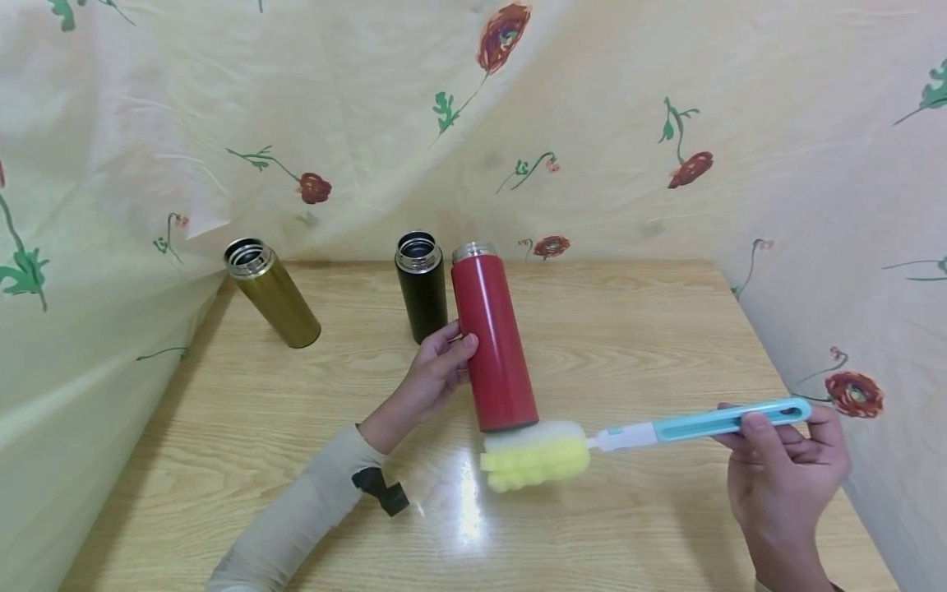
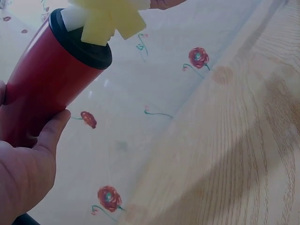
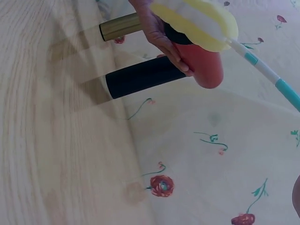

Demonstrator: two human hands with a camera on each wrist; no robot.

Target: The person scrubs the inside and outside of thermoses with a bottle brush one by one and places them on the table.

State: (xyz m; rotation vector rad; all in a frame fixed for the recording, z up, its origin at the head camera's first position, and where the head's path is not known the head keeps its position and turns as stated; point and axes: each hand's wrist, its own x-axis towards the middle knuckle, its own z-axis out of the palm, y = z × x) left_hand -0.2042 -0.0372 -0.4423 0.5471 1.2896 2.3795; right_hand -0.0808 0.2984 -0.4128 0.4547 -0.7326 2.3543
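Floral cloth, pale yellow with red flowers, hangs behind and beside a light wooden table.

At the table's middle, the left hand grasps a red flask, fingers curled round the side facing the person and the thumb laid along the body, as the left wrist view shows. The flask is tilted, its steel rim up and away from the hand, its dark base down and toward the right hand. Whether the base touches the table cannot be told.

The right hand is closed on the blue handle of a bottle brush, thumb on top and fingers wrapped beneath. From that grip the shaft runs leftward to a yellow and white sponge head, which lies against the flask's base; the left wrist view shows the sponge pressed on the dark bottom.

Just beyond the left hand's fingertips stands a black flask, open-mouthed and upright. Farther to the left of that hand, well apart, stands a gold flask, also open. A dark strap sits on the left sleeve.
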